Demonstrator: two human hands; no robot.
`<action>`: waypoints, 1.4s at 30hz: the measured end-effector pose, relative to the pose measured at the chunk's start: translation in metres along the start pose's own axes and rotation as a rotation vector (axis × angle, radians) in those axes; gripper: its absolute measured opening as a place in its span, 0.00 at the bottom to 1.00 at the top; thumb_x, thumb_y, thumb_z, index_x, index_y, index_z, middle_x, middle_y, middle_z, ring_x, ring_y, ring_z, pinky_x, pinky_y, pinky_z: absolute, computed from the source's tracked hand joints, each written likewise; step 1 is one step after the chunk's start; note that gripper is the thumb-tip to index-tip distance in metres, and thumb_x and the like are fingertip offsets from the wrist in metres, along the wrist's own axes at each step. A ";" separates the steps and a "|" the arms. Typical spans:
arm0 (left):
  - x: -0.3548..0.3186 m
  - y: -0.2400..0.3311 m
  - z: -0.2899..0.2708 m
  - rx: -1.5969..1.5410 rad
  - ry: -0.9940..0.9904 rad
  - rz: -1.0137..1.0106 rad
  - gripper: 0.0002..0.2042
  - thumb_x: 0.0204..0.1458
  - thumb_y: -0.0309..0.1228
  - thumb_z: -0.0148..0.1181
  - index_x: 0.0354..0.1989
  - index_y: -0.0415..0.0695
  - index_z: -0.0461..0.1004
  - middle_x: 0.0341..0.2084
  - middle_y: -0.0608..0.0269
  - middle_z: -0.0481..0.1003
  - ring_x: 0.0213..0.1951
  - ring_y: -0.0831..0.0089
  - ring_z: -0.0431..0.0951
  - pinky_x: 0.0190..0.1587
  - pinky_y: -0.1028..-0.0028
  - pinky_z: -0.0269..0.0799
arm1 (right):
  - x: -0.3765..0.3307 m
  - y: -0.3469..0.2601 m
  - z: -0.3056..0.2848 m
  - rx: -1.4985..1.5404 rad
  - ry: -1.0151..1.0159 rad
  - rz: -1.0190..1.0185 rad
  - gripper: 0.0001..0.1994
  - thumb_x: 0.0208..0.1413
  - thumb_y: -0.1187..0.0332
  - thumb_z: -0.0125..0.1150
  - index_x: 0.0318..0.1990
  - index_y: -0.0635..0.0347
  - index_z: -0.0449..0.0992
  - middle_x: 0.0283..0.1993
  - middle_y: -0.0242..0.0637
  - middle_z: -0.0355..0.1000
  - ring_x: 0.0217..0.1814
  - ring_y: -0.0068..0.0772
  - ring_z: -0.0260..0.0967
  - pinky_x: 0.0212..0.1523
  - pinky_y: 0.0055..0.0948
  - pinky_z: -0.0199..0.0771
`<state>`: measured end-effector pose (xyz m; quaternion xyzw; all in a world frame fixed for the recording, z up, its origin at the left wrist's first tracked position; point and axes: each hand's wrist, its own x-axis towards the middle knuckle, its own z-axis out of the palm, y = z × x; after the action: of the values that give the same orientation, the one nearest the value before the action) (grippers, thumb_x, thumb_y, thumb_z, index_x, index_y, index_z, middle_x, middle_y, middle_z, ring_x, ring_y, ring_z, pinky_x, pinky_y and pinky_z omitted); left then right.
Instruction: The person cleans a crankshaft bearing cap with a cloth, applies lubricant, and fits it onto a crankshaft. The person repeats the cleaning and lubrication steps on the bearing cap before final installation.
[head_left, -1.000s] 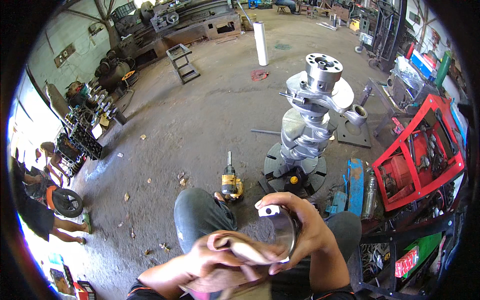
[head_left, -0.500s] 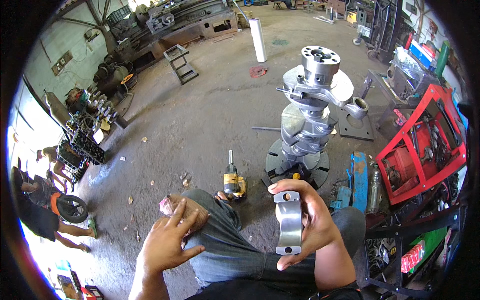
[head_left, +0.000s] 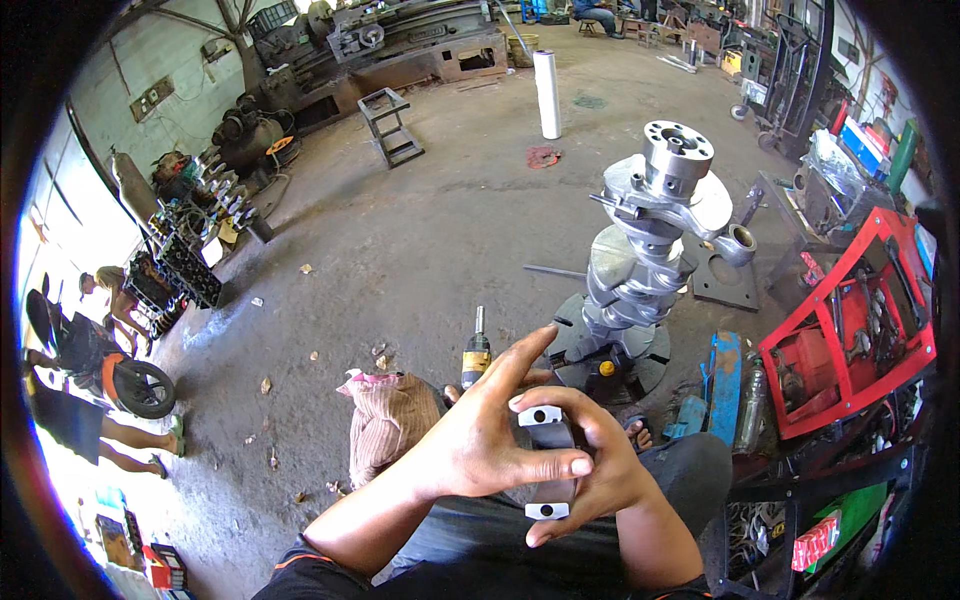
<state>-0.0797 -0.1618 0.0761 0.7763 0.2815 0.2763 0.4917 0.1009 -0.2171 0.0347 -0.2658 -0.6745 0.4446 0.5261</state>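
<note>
My right hand (head_left: 610, 470) grips a grey metal bearing cap (head_left: 545, 455), a curved piece with a bolt hole at each end, held upright over my lap. My left hand (head_left: 490, 430) lies flat across the cap's inner face, fingers stretched over it. Beside my left knee a brownish rag (head_left: 385, 425) rests on my thigh. Just beyond my hands a large steel crankshaft (head_left: 650, 240) stands on end on a round flywheel base (head_left: 640, 365). A yellow cordless drill (head_left: 476, 355) lies on the concrete floor in front of my knees.
A red metal frame (head_left: 850, 340) and a blue part (head_left: 722, 385) sit to the right. A white roll (head_left: 548, 95) stands far back, a step stand (head_left: 388, 125) near a big lathe (head_left: 400, 50). At left: a motorcycle (head_left: 90, 355), crates, and people standing.
My left hand let the rag fall onto my thigh, lifted off my knee and came onto the bearing cap. The cap stayed in my right hand, turned upright.
</note>
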 end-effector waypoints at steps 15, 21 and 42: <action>-0.006 -0.011 0.010 0.335 0.469 0.465 0.50 0.47 0.76 0.55 0.57 0.33 0.73 0.52 0.39 0.77 0.53 0.49 0.79 0.59 0.53 0.69 | 0.000 0.026 -0.005 0.325 0.188 0.102 0.49 0.31 0.56 0.89 0.63 0.62 0.67 0.58 0.38 0.72 0.60 0.28 0.68 0.64 0.31 0.67; -0.031 -0.021 0.038 0.432 0.171 0.439 0.37 0.58 0.54 0.56 0.64 0.33 0.65 0.56 0.40 0.72 0.58 0.47 0.73 0.62 0.53 0.66 | -0.001 0.016 -0.015 0.248 0.248 0.100 0.45 0.29 0.62 0.86 0.59 0.63 0.68 0.48 0.34 0.70 0.52 0.25 0.66 0.54 0.28 0.69; -0.032 0.011 0.049 0.176 0.203 0.341 0.36 0.57 0.34 0.69 0.69 0.34 0.57 0.65 0.40 0.65 0.59 0.50 0.73 0.62 0.56 0.70 | -0.046 -0.036 -0.047 0.063 0.397 0.159 0.47 0.43 0.50 0.82 0.66 0.61 0.59 0.38 0.33 0.72 0.39 0.27 0.71 0.43 0.31 0.74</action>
<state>-0.0652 -0.2176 0.0631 0.8207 0.2171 0.4068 0.3374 0.1632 -0.2567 0.0475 -0.3840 -0.5203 0.4445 0.6199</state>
